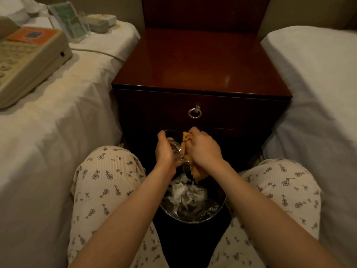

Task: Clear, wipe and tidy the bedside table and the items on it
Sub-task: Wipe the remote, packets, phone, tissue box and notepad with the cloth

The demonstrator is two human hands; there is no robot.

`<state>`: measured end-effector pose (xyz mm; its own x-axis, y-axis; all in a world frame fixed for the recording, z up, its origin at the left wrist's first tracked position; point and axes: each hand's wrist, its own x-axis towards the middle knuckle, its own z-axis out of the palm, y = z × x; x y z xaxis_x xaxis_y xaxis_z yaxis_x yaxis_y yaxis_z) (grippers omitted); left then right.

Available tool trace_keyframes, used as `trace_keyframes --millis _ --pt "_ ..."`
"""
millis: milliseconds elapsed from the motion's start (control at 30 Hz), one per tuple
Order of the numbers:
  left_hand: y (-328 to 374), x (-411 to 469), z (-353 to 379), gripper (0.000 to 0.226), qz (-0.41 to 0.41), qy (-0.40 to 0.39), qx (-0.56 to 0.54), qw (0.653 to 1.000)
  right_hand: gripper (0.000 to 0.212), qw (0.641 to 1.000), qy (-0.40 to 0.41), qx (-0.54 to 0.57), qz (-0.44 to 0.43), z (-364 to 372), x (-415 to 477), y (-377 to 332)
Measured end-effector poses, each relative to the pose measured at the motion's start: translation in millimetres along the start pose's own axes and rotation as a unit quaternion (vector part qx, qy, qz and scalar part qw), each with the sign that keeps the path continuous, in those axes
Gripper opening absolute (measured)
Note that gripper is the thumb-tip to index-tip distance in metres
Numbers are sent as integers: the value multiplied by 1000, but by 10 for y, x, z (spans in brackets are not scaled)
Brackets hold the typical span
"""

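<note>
A clear glass vessel (176, 149) is held low in front of the bedside table (201, 97), above a waste bin (193, 221) set on the floor between the person's knees. The left hand (165, 151) is clamped around the glass, which is tipped on its side. The right hand (204, 147) is closed on a yellow cloth (195, 172), which is pressed against the glass, so the two hands are brought together with the glass and cloth between them. A loose end of the cloth is seen hanging toward the bin, which is lined with clear plastic and holds crumpled white tissues (179, 192). The table's dark red worktop (201, 60) is seen glossy under the room light, and a metal ring pull (194, 112) is fixed to the drawer front. On the left bed (67, 113) a beige telephone (29, 60) is laid with its cord (100, 52) trailing toward the table. A clear card stand (68, 22) and a small box (101, 22) are set near the phone. The right bed (318, 84) is covered in white.
</note>
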<state>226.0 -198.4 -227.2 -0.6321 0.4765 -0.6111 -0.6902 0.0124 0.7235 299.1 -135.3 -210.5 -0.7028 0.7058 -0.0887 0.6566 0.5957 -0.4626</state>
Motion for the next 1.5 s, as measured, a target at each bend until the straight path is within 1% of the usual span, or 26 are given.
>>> trace_keyframes --millis 67,133,267,300,367,433,467,500,533,567,667,700,733,767,833,867,900,933,1000,1033,1167,1267,1300,1367,1433,1500 --pt "-9 16 -8 49 6 -6 0 1000 24 999 -18 -7 -33 20 -8 -33" --pt "-9 -3 1 45 2 0 -12 1000 23 999 -32 1 12 -17 11 -6" --pt "18 -18 -14 36 -23 37 -45 998 29 993 -12 -7 114 -57 68 110" --pt "24 -11 -22 33 -27 41 -54 997 32 990 -18 13 136 -38 95 120" --pt "33 -33 -24 27 -40 33 -60 997 43 968 -62 143 196 11 139 89" --pt "36 -64 -14 29 -55 1 -52 997 53 922 -108 280 243 68 175 67" --pt "48 -84 -10 33 -59 -11 -35 998 49 905 -119 321 252 99 201 87" --pt "56 -85 -14 36 -57 -15 0 998 35 898 -113 343 250 111 204 97" --pt "64 -90 -21 39 -49 -11 46 998 18 895 -99 359 245 105 195 102" --pt "66 -88 -31 40 -40 -7 94 995 11 895 -81 364 243 82 179 103" --pt "59 -69 -60 39 -16 14 186 982 16 914 -29 333 230 46 194 137" --pt "46 -57 -75 40 18 34 224 974 19 921 -20 318 224 30 199 129" --pt "35 -60 -94 45 74 52 291 952 19 928 -16 303 215 19 199 130" --pt "21 -77 -113 52 149 66 384 909 18 934 -18 287 210 8 192 122" --pt "-3 -124 -138 61 296 60 548 780 15 945 -33 256 202 5 185 115" --pt "-18 -134 -142 65 323 28 608 725 15 948 -40 246 196 2 183 115" --pt "-30 -127 -145 71 309 -15 654 691 13 951 -46 242 187 -14 174 109" --pt "-20 -126 -148 77 261 -58 677 685 9 954 -52 236 176 -34 167 105" --pt "37 -124 -157 89 156 -132 664 719 9 960 -64 224 154 -83 158 111" --pt "60 -131 -160 93 136 -147 651 732 13 961 -67 226 147 -103 148 118" --pt "118 -137 -134 104 126 -150 612 766 11 951 -77 277 115 -146 120 126" --pt "120 -113 -140 106 82 -169 543 818 21 920 -78 363 129 -189 121 135" --pt "116 -120 -140 103 76 -176 513 837 20 909 -80 390 126 -214 120 133" --pt "120 -174 -135 87 58 -217 468 855 20 899 -77 414 117 -263 120 122" --pt "112 -229 -142 67 28 -285 432 855 22 910 -68 393 109 -276 134 133" --pt "99 -279 -153 60 16 -328 369 870 25 918 -76 371 115 -298 138 128"
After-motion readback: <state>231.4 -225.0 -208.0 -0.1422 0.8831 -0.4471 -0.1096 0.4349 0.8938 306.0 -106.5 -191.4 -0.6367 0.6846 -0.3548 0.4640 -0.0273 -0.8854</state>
